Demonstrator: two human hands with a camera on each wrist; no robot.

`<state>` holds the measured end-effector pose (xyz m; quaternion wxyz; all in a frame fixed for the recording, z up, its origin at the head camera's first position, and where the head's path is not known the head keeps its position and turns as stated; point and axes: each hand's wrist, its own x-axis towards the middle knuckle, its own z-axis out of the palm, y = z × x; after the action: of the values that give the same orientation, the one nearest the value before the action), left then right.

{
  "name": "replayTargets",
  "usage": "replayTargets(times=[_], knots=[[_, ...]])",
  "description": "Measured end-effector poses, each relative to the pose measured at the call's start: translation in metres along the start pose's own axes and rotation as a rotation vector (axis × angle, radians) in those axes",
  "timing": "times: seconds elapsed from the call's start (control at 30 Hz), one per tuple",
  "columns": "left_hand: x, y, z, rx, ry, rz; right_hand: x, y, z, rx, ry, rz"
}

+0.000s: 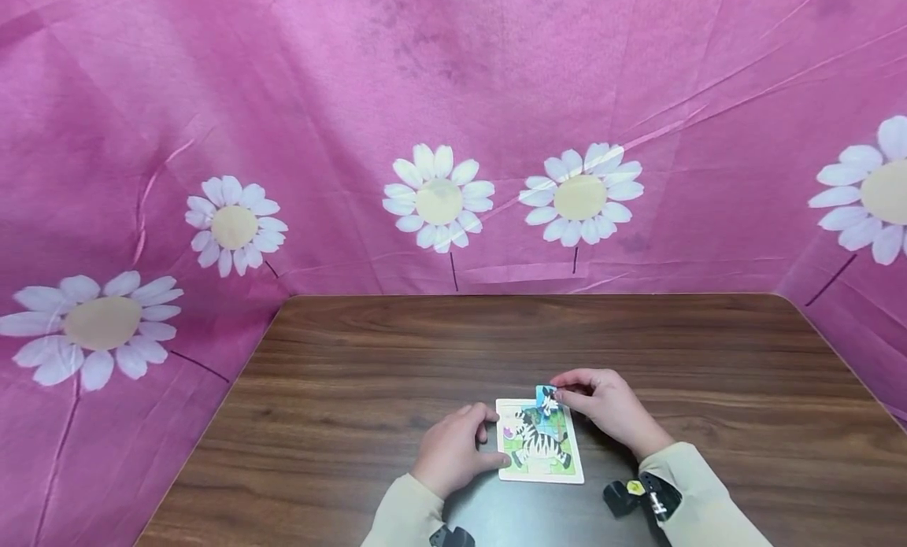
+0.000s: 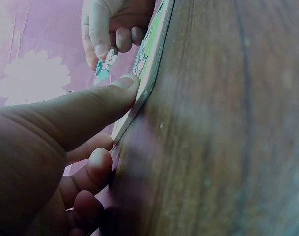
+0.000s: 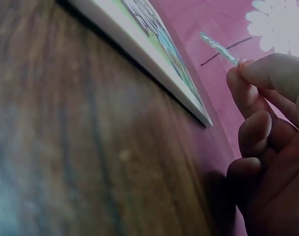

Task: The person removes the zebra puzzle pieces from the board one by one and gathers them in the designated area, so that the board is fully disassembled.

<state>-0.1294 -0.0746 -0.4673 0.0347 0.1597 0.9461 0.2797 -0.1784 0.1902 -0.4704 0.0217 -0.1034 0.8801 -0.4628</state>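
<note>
A jigsaw puzzle [image 1: 540, 452] with a zebra picture and a pale frame lies on the table. My left hand [image 1: 453, 451] holds its left side: the thumb [image 2: 121, 88] lies over the frame, and the other fingers are bent near the edge. Between thumb and index finger, my right hand [image 1: 612, 409] pinches a small blue puzzle piece [image 1: 546, 399] printed with black and white. The piece is tilted over the puzzle's top right part, and the right wrist view shows the piece [image 3: 219, 48] raised apart from the board. Fingertips cover part of it.
The brown wooden table [image 1: 340, 389] extends around the puzzle on all sides. Behind it and at the sides hangs a pink cloth [image 1: 326, 138] with large white daisies. Black devices, such as the one at the right wrist [image 1: 659, 496], sit on both cuffs.
</note>
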Motion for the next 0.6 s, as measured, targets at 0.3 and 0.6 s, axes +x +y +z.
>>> replayTargets(times=[0.3,0.6], knots=[[-0.001,-0.002,-0.003,0.004,0.007,0.011,0.002,0.006,-0.004,0.016,0.012,0.044],[0.001,-0.002,0.0,-0.006,0.009,0.016,0.001,0.012,-0.012,-0.02,0.025,0.043]])
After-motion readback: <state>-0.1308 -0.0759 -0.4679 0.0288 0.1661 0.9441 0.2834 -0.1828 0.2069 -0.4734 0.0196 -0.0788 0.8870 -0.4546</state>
